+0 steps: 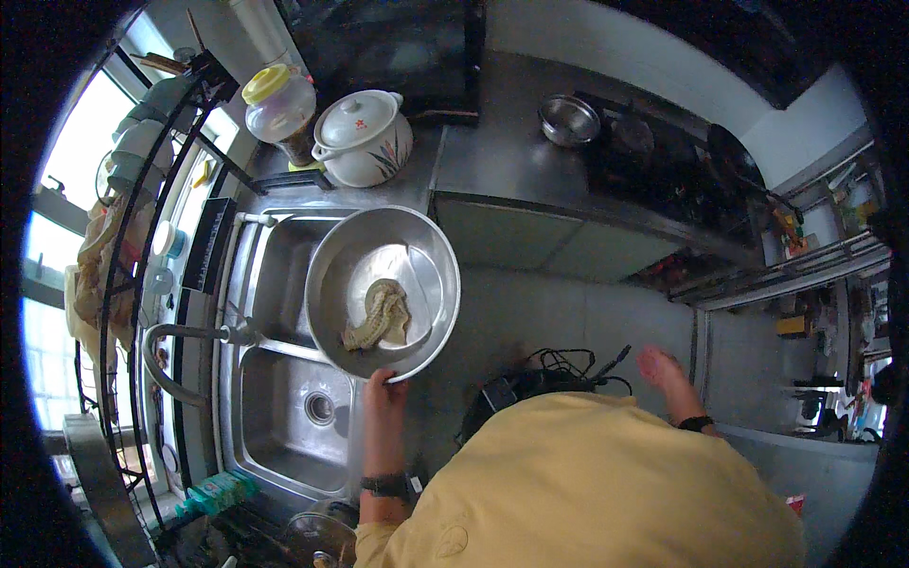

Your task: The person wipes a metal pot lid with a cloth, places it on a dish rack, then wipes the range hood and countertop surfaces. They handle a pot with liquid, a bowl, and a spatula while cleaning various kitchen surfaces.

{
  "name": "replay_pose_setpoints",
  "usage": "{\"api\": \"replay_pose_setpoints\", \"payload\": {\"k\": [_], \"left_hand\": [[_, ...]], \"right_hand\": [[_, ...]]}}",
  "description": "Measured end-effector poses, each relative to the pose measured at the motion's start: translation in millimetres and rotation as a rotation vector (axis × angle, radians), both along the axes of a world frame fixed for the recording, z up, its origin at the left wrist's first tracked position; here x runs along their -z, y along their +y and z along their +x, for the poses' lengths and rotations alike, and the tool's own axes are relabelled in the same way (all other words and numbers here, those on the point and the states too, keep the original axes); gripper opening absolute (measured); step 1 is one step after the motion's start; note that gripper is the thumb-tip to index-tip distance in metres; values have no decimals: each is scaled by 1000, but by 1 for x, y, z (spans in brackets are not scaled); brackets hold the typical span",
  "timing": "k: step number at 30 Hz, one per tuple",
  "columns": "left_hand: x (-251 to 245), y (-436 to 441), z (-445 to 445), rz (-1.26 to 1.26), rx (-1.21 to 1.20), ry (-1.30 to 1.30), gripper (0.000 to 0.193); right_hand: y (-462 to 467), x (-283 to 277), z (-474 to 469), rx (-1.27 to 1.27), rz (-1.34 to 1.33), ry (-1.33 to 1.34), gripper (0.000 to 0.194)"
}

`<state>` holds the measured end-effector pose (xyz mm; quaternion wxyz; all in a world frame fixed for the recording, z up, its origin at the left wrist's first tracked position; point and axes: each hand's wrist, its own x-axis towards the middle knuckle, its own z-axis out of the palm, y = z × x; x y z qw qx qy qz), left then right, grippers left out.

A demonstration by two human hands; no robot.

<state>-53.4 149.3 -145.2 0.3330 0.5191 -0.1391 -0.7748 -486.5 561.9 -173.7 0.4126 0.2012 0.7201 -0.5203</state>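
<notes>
My left hand (385, 392) grips the near rim of a wide stainless steel basin (330, 284), fingers hooked under it and thumb over the edge. Tilted, the basin spans the front edge of a double-bowl sink (295, 454) and partly covers its far bowl. Inside lies a limp, folded beige piece (380, 316) with a ribbed surface; whether it is cloth or food I cannot tell. Out to the right, away from the basin, my right hand (660, 366) hangs over the floor with nothing visible in it. Its fingers are blurred but look apart.
A curved faucet (174, 362) rises behind the sink. Beyond stand a lidded white pot (366, 145) and a yellow-lidded plastic jar (280, 106). A small metal bowl (568, 121) sits beside the black gas stove (653, 163). A black dish rack (121, 255) lines the window.
</notes>
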Motion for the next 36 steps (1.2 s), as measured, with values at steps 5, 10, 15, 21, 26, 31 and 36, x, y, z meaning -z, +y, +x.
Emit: {"api": "replay_pose_setpoints", "payload": {"k": [5, 10, 15, 21, 26, 31, 36], "left_hand": [[8, -9, -43, -181, 83, -90, 8], [25, -5, -81, -162, -39, 58, 12], [47, -14, -105, -369, 21, 71, 27], [61, -26, -122, -403, 89, -239, 36], [41, -22, -143, -285, -144, -69, 33], [24, -30, -155, -116, -111, -84, 31], [27, -39, -162, -44, -104, 1, 27]], "right_hand": [[9, 8, -7, -55, -12, -83, 24], [-9, -1, -49, -124, -275, -81, 25], [-62, 30, -139, -249, -139, -4, 28], [-130, -1, -219, -414, -216, 81, 27], [-202, -48, -243, -479, -250, 110, 32], [-277, -71, -243, -375, -270, 78, 44], [-348, -71, -256, -310, -425, 0, 64]]}}
